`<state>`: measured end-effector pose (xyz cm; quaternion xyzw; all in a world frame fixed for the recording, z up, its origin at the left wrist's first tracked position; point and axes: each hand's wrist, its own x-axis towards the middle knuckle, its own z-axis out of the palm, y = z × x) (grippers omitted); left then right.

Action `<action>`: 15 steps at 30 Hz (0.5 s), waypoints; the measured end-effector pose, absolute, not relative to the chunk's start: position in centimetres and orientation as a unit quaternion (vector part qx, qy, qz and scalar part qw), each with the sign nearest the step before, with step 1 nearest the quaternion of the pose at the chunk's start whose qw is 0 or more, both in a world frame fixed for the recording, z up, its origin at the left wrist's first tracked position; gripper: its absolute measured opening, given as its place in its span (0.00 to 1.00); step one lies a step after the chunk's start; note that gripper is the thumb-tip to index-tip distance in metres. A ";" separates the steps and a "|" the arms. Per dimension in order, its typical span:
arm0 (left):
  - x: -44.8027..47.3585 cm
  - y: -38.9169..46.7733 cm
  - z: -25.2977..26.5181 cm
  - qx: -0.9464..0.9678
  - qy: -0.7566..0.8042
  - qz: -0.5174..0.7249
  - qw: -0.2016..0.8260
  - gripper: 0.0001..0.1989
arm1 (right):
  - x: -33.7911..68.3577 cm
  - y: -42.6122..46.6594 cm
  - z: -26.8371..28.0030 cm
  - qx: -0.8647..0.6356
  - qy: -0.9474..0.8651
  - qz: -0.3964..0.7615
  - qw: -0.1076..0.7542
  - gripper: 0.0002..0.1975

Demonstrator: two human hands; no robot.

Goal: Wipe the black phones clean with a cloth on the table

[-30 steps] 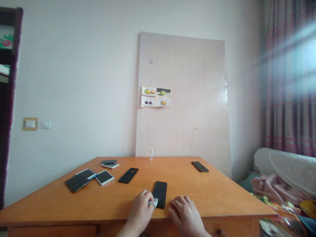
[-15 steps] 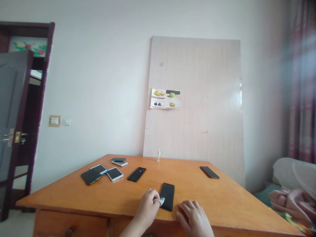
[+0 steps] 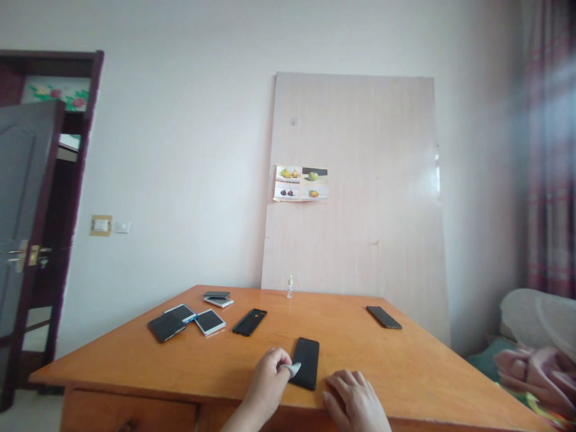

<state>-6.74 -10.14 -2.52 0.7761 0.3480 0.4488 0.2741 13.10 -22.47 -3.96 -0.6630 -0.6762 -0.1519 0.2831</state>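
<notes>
A black smartphone (image 3: 308, 360) lies flat near the front edge of the wooden desk (image 3: 225, 366). My left hand (image 3: 272, 373) is closed on a small pale cloth (image 3: 294, 369), whose tip rests over the phone's lower left part. To the right of the phone, my right hand (image 3: 353, 393) lies on the desk with its fingers slightly bent and apart, holding nothing. Behind the phone and to its left is a black phone case (image 3: 249, 322).
Several phones lie at the left, among them a dark one (image 3: 166, 327), a white one (image 3: 210, 322) and a small stack (image 3: 218, 301). Another black phone (image 3: 383, 317) is at the right. A small clear bottle (image 3: 290, 288) stands at the back edge, before a leaning board (image 3: 360, 180).
The whole view has shifted slightly, so everything sits a little lower. Both hands keep nearly the same places, and the cloth stays at the phone's lower left.
</notes>
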 end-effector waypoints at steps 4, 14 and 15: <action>-6.6 -9.8 -2.8 0.765 0.340 0.453 0.307 0.05 | 13.3 -22.3 -4.1 -0.660 -0.680 -0.150 0.282 0.10; -6.9 -10.1 -2.6 0.725 0.315 0.482 0.378 0.11 | 13.0 -22.6 -3.8 -0.660 -0.678 -0.146 0.288 0.10; -7.0 -10.2 -2.4 0.718 0.314 0.485 0.387 0.10 | 12.9 -22.7 -3.7 -0.662 -0.676 -0.142 0.291 0.11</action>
